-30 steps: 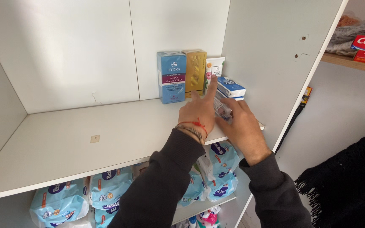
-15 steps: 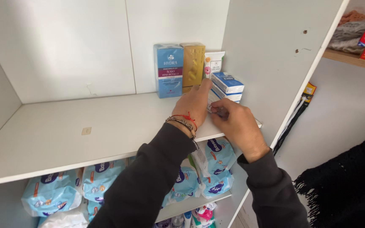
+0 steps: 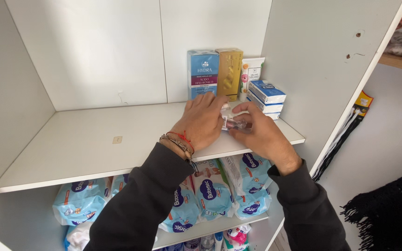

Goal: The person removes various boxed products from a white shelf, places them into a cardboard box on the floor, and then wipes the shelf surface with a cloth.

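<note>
White shelf [image 3: 94, 148] across the left, bare but for a small pale sticker [image 3: 117, 139] near the middle. Below, on the lower shelf, a row of blue and white soft packs [image 3: 82, 200].

Left hand [image 3: 203, 122] over the right part of the shelf, palm down, wrist ringed by thin cord bracelets [image 3: 178, 143] with a red thread, dark sleeve [image 3: 140, 204] behind. Fingers curled toward a small clear packet [image 3: 232, 122] with a dark reddish item inside; grip narrow, fingertips pinching the packet's left end. Packet just above the shelf's front right part, between both hands; touching the board or not, cannot tell.

Behind the hands, against the back wall: an upright blue box [image 3: 203, 72], touching it a golden box [image 3: 229, 72], then a white tube [image 3: 251, 74] with a pink print. Just right of these, a stack of flat blue and white boxes [image 3: 267, 95] lying near the side panel.

Right hand [image 3: 261, 135] just beside the left, thumb and forefinger closed on the packet's right end, remaining fingers folded beneath; grip narrow, holding the packet.

Far right, beyond the cabinet's side panel, a dark fringed cloth [image 3: 387, 209].
</note>
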